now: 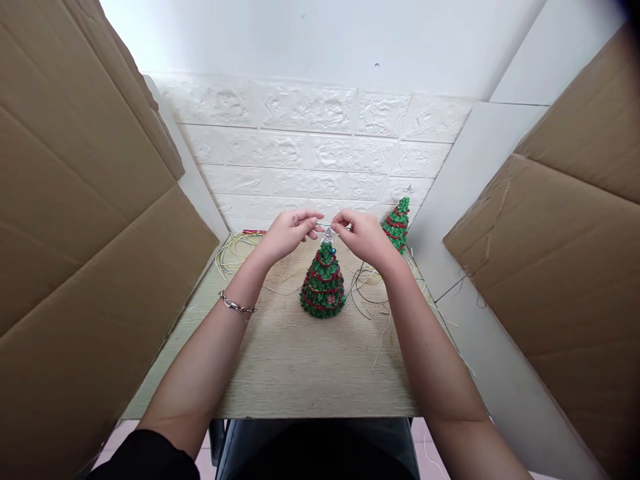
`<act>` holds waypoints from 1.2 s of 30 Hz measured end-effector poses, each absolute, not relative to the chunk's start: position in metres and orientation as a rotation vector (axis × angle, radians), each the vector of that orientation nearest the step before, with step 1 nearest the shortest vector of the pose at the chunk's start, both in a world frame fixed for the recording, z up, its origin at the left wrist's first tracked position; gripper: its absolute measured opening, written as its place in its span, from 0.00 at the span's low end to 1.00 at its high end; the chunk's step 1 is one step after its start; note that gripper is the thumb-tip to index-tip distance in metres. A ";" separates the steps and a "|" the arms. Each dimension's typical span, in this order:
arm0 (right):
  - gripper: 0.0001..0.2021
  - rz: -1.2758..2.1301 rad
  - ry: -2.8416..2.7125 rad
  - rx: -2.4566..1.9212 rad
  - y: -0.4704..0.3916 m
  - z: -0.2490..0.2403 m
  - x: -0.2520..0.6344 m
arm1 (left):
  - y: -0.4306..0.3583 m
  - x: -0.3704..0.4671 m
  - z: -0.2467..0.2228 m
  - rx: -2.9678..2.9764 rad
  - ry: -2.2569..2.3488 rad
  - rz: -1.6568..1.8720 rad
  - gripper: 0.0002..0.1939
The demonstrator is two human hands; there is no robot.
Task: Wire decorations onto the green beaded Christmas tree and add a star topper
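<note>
A small green Christmas tree (324, 287) with red garlands and a clear pointed topper (327, 235) stands upright on the table in front of me. My left hand (289, 233) is just left of the topper, its thumb and fingertips pinched together. On the other side, my right hand (364, 237) is also closed in a pinch. A thin cord (326, 225) seems to run between the two hands, behind the tip; its ends are hidden by my fingers. Whether it touches the topper, I cannot tell.
A second decorated tree (397, 227) stands at the back right, partly behind my right hand. Loose pale cords (231, 252) lie at the back left, and a black cord (356, 293) curls right of the near tree. Cardboard panels (165, 267) flank the table (320, 373); a white brick-pattern wall (310, 147) closes the back.
</note>
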State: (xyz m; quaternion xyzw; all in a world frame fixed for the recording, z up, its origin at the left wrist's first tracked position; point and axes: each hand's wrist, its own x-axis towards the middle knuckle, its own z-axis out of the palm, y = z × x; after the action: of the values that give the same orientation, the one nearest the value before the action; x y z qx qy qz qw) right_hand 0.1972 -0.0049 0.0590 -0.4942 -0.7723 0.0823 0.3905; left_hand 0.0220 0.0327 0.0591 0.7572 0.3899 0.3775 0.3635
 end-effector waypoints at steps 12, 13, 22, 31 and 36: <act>0.07 0.195 -1.960 -1.252 -0.005 0.060 0.196 | 0.029 0.023 0.063 2.105 1.103 0.939 0.11; 0.07 0.195 -1.963 -1.256 -0.005 0.060 0.196 | 0.028 0.023 0.063 2.105 1.110 0.938 0.11; 0.07 0.182 -1.983 -1.266 -0.003 0.058 0.195 | 0.032 0.026 0.058 2.195 1.161 0.958 0.12; 0.08 0.158 -1.968 -1.303 -0.005 0.058 0.194 | 0.027 0.030 0.059 2.320 1.229 1.029 0.10; 0.08 0.190 -1.969 -1.331 -0.004 0.057 0.195 | 0.026 0.030 0.059 2.288 1.193 1.010 0.11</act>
State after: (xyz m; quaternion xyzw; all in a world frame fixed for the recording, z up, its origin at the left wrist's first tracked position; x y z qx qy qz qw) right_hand 0.1950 -0.0043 0.0571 -0.5188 -0.7673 0.0740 0.3697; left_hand 0.0299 0.0265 0.0595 0.8116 0.4230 0.3583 0.1841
